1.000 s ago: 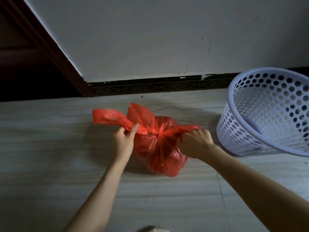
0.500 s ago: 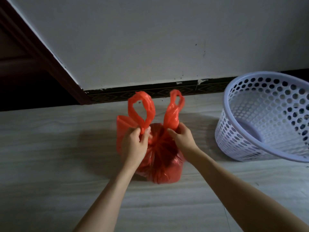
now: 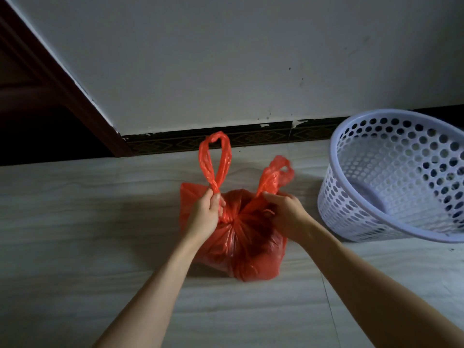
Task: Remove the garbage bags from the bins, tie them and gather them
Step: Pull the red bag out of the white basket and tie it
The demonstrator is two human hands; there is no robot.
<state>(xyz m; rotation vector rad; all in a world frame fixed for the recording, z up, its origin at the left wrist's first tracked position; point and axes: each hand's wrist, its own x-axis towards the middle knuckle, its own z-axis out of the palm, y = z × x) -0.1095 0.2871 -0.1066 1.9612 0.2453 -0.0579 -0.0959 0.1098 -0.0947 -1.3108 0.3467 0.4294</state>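
Both handles now stand up over the bag; a second ago they were pulled out sideways.
Near: left hand [image 3: 204,215] fist-curled round the base of the left handle [image 3: 215,159]; right hand [image 3: 286,214] pinches the base of the right handle [image 3: 275,175], fingers curled. Bag [image 3: 241,244] sits on the floor [image 3: 75,222] mid-frame, neck cinched at top. Farther right: bin [image 3: 391,177], tilted, no bag in it, well short of the wall [image 3: 226,59]. Step: tying, likely first knot in. Next: cross the loops, pull tight for a second knot, then gather.
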